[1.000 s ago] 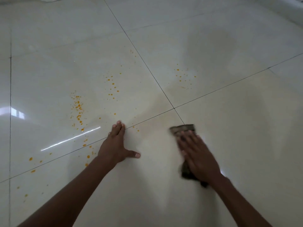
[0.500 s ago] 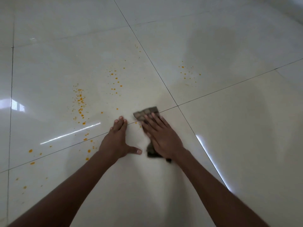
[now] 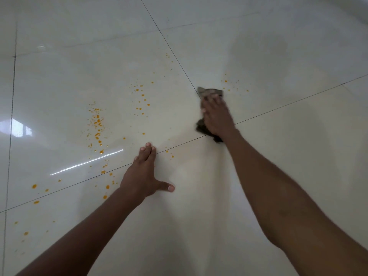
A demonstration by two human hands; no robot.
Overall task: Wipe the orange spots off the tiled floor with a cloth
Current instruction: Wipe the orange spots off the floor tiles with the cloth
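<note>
A dark brown cloth (image 3: 210,92) lies flat on the glossy cream tiled floor (image 3: 278,156), near where two grout lines cross. My right hand (image 3: 216,116) presses flat on it with straight fingers and covers its middle. The cloth's far edge sits just short of a small cluster of orange spots (image 3: 226,81). My left hand (image 3: 144,174) rests flat on the floor, fingers together, thumb spread. Many orange spots (image 3: 97,122) lie scattered left of it, with a second patch (image 3: 142,95) further back and larger drops (image 3: 34,186) at the near left.
Thin dark grout lines (image 3: 175,56) divide the large tiles. A bright window reflection (image 3: 19,127) and a light streak (image 3: 85,162) glare on the left tiles. A pale wall base (image 3: 354,8) curves along the far right.
My right hand has pushed the cloth forward and to the right, from beside my left hand's fingertips to the tile crossing, close to the far right spots. My left hand has stayed put.
</note>
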